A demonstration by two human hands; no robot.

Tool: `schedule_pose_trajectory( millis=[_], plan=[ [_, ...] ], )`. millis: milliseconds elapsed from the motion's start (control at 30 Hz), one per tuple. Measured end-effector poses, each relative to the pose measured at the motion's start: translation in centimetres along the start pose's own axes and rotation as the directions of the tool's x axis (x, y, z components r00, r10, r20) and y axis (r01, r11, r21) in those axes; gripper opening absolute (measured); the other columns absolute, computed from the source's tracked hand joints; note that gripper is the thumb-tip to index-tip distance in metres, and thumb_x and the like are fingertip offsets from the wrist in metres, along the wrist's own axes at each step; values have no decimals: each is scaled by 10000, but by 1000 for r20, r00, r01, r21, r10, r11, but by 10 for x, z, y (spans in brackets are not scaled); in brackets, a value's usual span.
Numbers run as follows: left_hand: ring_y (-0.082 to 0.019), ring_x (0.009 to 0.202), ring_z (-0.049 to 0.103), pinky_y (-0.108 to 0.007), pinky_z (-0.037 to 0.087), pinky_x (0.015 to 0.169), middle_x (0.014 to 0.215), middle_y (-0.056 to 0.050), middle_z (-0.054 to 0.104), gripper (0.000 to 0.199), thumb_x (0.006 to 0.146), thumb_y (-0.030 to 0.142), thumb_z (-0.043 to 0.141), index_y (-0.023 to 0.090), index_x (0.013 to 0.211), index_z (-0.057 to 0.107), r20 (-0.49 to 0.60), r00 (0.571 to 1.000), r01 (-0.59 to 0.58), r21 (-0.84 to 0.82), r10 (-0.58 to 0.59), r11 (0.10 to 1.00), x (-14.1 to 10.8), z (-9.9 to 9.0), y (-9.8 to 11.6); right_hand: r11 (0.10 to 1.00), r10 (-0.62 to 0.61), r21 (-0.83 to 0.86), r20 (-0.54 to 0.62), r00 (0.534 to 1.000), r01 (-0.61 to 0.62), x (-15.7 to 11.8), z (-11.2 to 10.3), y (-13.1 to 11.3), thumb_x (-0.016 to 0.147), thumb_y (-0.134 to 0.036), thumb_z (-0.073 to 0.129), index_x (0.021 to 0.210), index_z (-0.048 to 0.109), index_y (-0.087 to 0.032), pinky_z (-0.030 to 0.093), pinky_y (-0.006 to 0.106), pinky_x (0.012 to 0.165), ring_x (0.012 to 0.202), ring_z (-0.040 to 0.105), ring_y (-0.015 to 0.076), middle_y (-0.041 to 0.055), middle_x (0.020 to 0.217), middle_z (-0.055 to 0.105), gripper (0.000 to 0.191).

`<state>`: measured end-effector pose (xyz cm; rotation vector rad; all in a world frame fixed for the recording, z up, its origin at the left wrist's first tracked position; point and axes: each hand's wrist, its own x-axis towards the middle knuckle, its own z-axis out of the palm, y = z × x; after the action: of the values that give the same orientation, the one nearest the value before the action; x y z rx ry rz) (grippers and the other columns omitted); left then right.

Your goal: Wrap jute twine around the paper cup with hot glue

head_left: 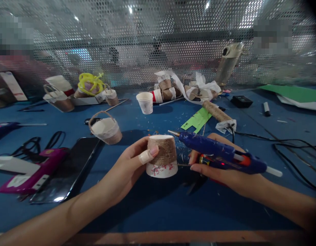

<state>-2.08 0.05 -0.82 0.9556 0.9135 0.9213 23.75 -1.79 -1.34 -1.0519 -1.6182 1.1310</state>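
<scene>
Head view: left hand (131,165) grasps twine-wrapped paper cup (161,150), wide end down, above blue table (153,208), toward its near edge. Right hand (219,176) holds glue gun (206,145), pinches twine strand (184,165). Risks: gun swing could burn left thumb; loosened pinch could slacken winding.

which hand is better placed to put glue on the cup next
Probably the right hand: it holds the blue glue gun, its nozzle appearing near the top of the twine-wrapped paper cup, which the left hand grips.
</scene>
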Motion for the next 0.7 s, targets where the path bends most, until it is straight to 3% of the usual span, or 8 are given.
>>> schedule_pose_trajectory(
  millis=[200,400,567,700],
  plan=[
    [-298,1235,671,-268,540,829,1282,-88,771,410,855,410,827,233,1221,773,-31,999,-17,29,18,999,-1,1,2,998,49,-43,-15,999,-49,0,0,0,851,-341,854,857,683,-264,580,249,627,710,683,135,-27,840,718,188],
    [-286,1220,688,-267,555,862,1302,-80,774,378,871,382,818,241,1219,778,-12,1000,-21,25,21,999,-3,2,2,990,136,-32,-5,991,-136,6,1,-3,823,-459,860,807,676,-253,535,273,623,663,597,140,-39,750,645,277],
    [-281,1171,708,-276,567,851,1298,-86,778,358,863,377,827,240,1192,792,-7,1000,-19,30,19,999,-3,2,1,984,156,-78,-22,987,-157,9,-1,-4,816,-482,846,772,699,-258,565,291,716,684,616,152,-38,711,643,271],
    [-251,1146,711,-248,565,844,1240,-63,796,322,857,369,835,264,1161,809,10,1000,-24,26,24,999,-4,4,2,978,201,-42,-40,979,-202,9,0,-1,784,-500,837,789,710,-262,583,297,654,694,653,168,-16,776,694,270]
  ],
)
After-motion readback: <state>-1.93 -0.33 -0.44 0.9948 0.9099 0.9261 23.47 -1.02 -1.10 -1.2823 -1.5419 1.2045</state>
